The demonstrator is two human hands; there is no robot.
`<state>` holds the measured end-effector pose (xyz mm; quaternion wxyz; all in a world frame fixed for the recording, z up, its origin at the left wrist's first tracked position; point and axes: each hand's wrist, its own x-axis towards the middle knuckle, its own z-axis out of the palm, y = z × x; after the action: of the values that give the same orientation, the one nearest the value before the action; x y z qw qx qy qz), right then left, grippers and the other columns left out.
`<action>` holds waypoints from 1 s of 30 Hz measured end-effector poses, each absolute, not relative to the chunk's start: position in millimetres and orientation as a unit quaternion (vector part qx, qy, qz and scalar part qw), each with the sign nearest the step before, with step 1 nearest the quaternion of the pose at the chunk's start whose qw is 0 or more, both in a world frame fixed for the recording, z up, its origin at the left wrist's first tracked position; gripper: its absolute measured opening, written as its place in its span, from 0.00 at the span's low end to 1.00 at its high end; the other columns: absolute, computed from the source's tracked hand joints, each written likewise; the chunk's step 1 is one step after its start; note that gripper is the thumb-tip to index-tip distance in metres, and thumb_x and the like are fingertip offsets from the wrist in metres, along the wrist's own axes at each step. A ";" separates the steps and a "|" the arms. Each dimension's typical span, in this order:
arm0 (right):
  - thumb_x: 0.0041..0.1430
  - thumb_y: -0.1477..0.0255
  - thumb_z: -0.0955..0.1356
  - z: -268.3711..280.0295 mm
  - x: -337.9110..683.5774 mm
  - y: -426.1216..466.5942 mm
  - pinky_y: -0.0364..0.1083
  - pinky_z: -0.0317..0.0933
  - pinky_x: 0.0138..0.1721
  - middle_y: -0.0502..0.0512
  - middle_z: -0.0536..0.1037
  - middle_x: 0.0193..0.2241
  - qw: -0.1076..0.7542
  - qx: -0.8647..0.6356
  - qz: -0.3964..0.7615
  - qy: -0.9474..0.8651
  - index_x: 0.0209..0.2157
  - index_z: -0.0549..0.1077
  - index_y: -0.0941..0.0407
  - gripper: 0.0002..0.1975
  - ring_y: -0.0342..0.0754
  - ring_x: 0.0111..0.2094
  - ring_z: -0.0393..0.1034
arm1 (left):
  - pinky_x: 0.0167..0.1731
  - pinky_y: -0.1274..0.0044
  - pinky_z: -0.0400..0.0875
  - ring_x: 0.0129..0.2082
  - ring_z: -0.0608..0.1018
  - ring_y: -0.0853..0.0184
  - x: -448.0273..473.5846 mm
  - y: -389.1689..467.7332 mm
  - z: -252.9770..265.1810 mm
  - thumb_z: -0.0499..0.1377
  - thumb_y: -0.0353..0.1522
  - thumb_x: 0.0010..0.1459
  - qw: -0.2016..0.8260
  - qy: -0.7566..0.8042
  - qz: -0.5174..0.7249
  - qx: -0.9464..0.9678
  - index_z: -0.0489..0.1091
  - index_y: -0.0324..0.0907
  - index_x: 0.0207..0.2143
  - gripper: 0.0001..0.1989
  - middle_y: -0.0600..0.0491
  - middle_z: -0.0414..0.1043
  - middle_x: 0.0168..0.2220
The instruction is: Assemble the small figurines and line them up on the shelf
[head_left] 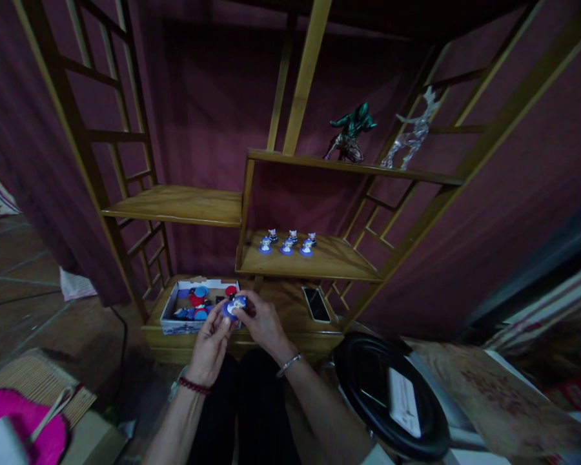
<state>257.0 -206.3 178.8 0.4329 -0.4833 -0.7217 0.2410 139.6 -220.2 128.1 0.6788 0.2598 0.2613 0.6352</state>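
Hands (213, 343) (267, 326) together, fingers (252, 310) gripping purple-and-white figurine (231, 309), forearms (177, 413) converging

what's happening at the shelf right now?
A person's left hand and right hand together hold a small purple-and-white figurine in front of the wooden shelf unit. At its left, an open box on the bottom board holds more blue and red pieces. Six small figurines stand on the shelf above in two rows of three: purple-based ones in front, darker-based ones behind. A phone lies on the bottom board to the right.
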 end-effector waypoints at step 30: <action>0.51 0.75 0.65 199.2 266.6 -202.7 0.42 0.58 0.38 0.51 0.72 0.35 0.355 -0.412 0.226 -0.809 0.40 0.68 0.54 0.12 0.44 0.36 0.66 | 0.38 0.79 0.68 0.35 0.74 0.71 139.3 -225.9 138.3 0.62 0.28 0.45 0.702 0.222 0.640 0.222 0.71 0.41 0.38 0.14 0.52 0.73 0.36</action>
<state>266.6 -202.7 199.2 0.3547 -0.4116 -0.8085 0.2261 139.3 -225.9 138.3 0.7016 0.2216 0.2218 0.6399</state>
